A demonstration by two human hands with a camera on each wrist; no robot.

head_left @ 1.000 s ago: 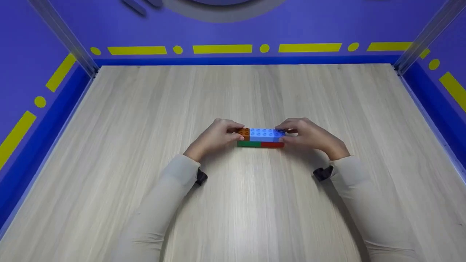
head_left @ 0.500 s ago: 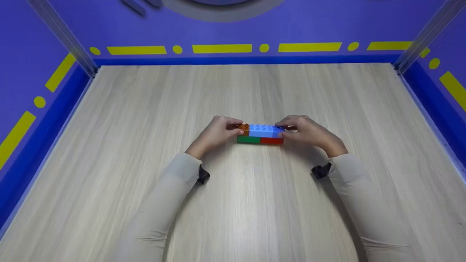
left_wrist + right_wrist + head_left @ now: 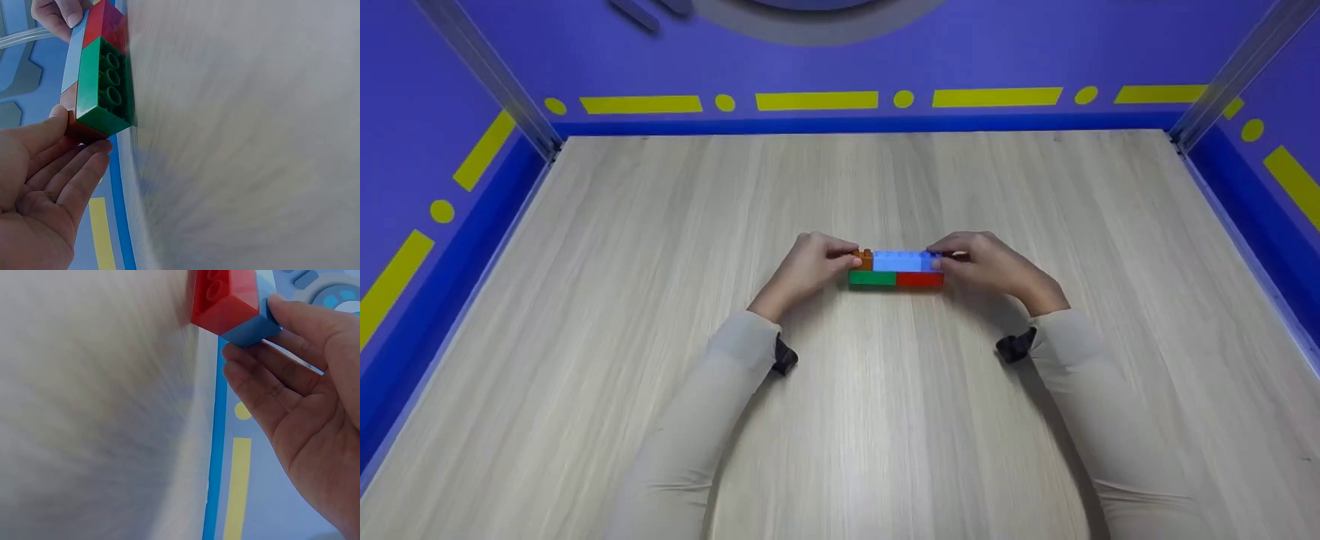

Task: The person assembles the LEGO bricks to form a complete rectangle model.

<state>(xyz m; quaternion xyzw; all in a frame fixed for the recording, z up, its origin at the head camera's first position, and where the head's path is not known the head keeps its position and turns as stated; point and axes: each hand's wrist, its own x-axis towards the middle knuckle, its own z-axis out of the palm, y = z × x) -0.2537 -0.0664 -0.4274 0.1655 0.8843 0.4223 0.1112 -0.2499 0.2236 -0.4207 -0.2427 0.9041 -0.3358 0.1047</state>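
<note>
A two-layer block of joined toy building bricks is held between my hands near the middle of the table. Its upper row runs from an orange-brown brick [image 3: 866, 260] through a light blue brick [image 3: 896, 261] to a darker blue brick [image 3: 253, 329]. Below them sit a green brick [image 3: 873, 278] and a red brick [image 3: 920, 279]. My left hand [image 3: 808, 266] pinches the orange-brown end, and my right hand [image 3: 994, 261] pinches the darker blue end. The green brick's hollow underside shows in the left wrist view.
A light wood-grain table [image 3: 840, 420] lies under the hands. Blue-purple walls with yellow dashes [image 3: 817, 100] border its back and both sides. Each wrist wears a small black device [image 3: 1015, 346].
Both hands have shifted the brick block farther up in the head view. It has tipped so that its front faces show more and the studs on top show less.
</note>
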